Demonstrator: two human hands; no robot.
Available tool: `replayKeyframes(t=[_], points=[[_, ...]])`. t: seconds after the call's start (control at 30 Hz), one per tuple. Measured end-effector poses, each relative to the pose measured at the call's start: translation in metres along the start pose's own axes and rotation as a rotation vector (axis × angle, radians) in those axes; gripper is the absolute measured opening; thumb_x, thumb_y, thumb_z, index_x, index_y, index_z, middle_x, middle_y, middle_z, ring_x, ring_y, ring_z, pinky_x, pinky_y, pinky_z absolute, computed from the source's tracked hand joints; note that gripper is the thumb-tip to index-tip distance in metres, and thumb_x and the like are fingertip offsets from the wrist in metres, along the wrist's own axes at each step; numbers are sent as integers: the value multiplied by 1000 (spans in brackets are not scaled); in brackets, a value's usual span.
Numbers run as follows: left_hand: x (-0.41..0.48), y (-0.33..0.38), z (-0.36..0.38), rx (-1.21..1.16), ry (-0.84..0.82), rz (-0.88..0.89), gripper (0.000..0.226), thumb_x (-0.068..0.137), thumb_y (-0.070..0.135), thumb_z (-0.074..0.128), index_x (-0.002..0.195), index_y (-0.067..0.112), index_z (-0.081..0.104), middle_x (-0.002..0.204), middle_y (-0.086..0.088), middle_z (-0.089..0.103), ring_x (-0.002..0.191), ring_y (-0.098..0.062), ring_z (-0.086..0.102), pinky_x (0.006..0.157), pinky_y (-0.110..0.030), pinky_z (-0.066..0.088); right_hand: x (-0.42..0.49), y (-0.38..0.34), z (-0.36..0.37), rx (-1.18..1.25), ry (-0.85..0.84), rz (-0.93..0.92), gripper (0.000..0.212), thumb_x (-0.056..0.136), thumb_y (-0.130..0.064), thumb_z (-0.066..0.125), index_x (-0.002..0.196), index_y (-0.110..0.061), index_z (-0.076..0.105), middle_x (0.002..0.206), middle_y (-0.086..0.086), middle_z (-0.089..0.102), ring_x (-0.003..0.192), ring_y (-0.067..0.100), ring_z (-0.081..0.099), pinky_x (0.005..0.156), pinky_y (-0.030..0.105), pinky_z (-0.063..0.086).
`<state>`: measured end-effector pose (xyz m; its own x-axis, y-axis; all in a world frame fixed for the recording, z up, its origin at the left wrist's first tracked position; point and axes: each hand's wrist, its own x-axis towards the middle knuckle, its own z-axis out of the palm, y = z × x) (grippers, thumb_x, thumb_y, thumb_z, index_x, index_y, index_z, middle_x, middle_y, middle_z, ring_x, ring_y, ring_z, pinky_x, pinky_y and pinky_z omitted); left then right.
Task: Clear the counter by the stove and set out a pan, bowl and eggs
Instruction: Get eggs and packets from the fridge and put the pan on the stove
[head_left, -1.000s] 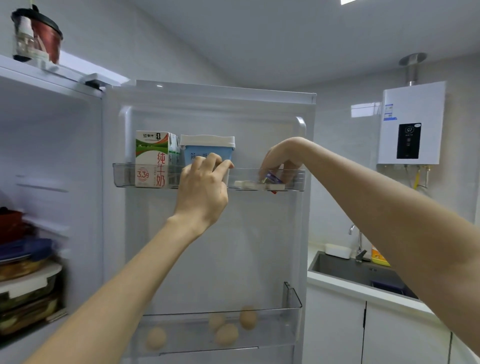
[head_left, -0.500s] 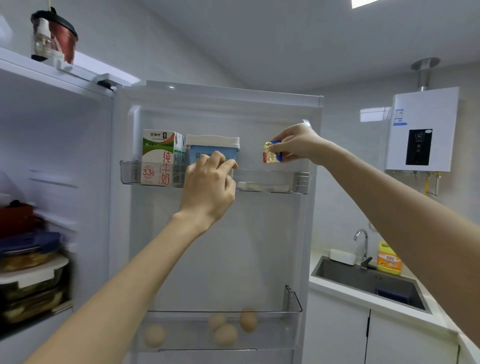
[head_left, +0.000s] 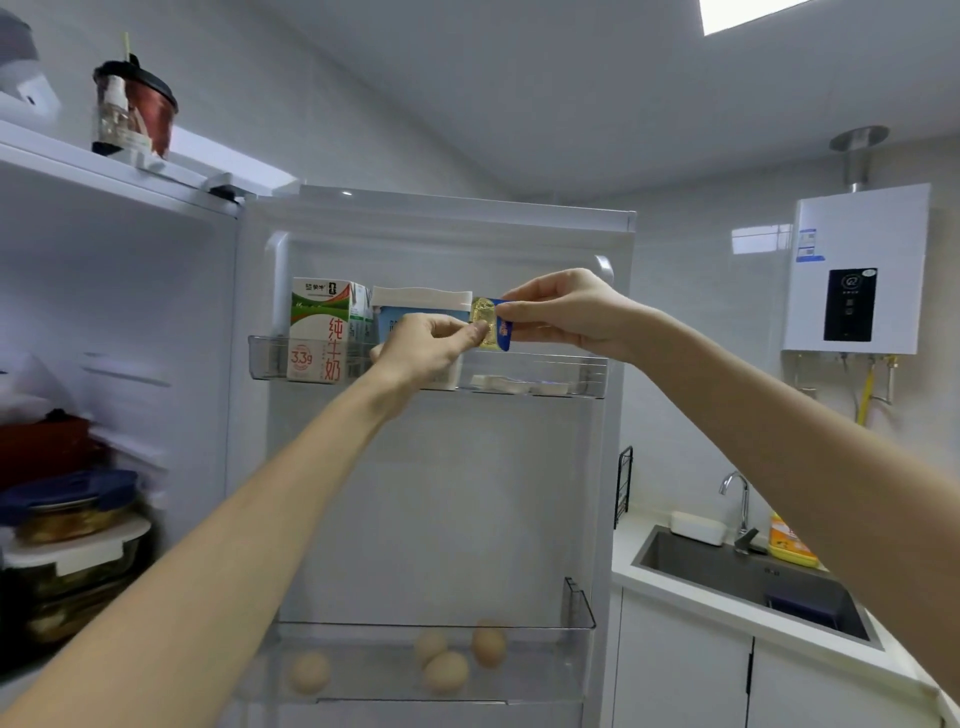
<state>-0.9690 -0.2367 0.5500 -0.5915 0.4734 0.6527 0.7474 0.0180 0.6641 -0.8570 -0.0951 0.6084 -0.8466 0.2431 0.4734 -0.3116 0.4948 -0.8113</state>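
Gold-and-blue packet (head_left: 491, 325): is held up in front of the upper door shelf (head_left: 571, 371), pinched from both sides.
Left grip (head_left: 423, 351): thumb and forefinger are closed on the packet's gold left edge.
Right grip (head_left: 566, 312): fingertips are clamped on the packet's blue right edge.
Eggs (head_left: 445, 670): four are seen lying in the lower door shelf (head_left: 579, 608) of the open fridge, untouched.
Milk carton (head_left: 322, 332), blue tub (head_left: 421, 306): are stood side by side in the upper door shelf.

Shelves of the open fridge door (head_left: 441, 493)
The milk carton (head_left: 324, 332) and tub (head_left: 421, 304) block the left of the upper shelf (head_left: 545, 364); open air above the eggs (head_left: 447, 670) in the lower bin (head_left: 576, 605).
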Motion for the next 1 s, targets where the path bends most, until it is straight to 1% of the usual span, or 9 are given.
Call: replayKeyframes(t=[0.1, 0.2, 0.33, 0.5, 0.67, 0.73, 0.8, 0.93, 1.0], points=[[1, -1, -1, 14, 30, 3, 34, 83, 57, 59, 90, 26, 71, 98, 8, 71, 107, -18, 61, 104, -49, 38, 7, -2, -5, -62, 52, -2, 18, 89, -16, 66, 101, -2, 69, 97, 13, 72, 78, 16, 70, 72, 25, 60], [0, -2, 0, 90, 43, 30, 29, 87, 55, 55, 88, 28, 65, 99, 7, 70, 105, -20, 61, 102, -51, 40, 22, 2, -17, -493, 134, 40, 26, 91, -21, 64, 111, -5, 67, 108, 11, 69, 84, 18, 64, 78, 28, 58], [-1, -2, 3, 233, 38, 57, 27, 97, 44, 45, 99, 21, 58, 102, 1, 64, 106, -25, 56, 99, -45, 40, 33, 12, -17, -875, -66, 399, 28, 93, -25, 60, 116, -10, 61, 109, 2, 64, 82, 23, 61, 76, 35, 55], [-3, 4, 9, 448, 62, 56, 29, 101, 40, 34, 106, 18, 52, 115, -2, 62, 115, -25, 45, 93, -37, 28, 48, 16, -12, -814, -112, 675, 23, 88, -16, 64, 111, -12, 64, 93, 1, 67, 67, 27, 63, 82, 40, 56], [-4, -1, 10, 490, 118, 93, 29, 101, 40, 34, 108, 18, 53, 113, -3, 63, 113, -25, 47, 91, -36, 28, 59, 20, -12, -748, -147, 808, 13, 81, -16, 75, 90, -9, 69, 81, 5, 53, 62, 22, 59, 60, 33, 60], [-4, -1, 10, 495, 139, 104, 29, 101, 40, 34, 108, 18, 53, 112, -2, 64, 111, -24, 47, 90, -35, 27, 61, 21, -16, -732, -149, 823, 26, 74, -17, 81, 93, -8, 66, 79, 4, 53, 56, 19, 58, 61, 30, 60], [-4, -2, 10, 496, 146, 108, 29, 101, 40, 35, 108, 19, 53, 112, -2, 64, 111, -24, 48, 89, -34, 26, 62, 20, -19, -698, -174, 824, 36, 72, -17, 82, 101, -10, 62, 78, 3, 55, 56, 16, 57, 71, 28, 58], [-5, -3, 9, 481, 141, 112, 29, 101, 40, 35, 108, 19, 54, 111, -1, 64, 111, -24, 48, 88, -34, 26, 61, 18, -25, -630, -193, 824, 32, 84, -11, 72, 112, -5, 59, 74, 7, 66, 57, 17, 68, 83, 35, 55], [-6, -2, 8, 467, 134, 112, 29, 101, 40, 36, 108, 19, 54, 110, -1, 64, 110, -23, 48, 89, -35, 26, 57, 16, -26, -551, -189, 834, 28, 88, -6, 66, 114, -5, 58, 79, 10, 69, 60, 18, 70, 64, 32, 61]])
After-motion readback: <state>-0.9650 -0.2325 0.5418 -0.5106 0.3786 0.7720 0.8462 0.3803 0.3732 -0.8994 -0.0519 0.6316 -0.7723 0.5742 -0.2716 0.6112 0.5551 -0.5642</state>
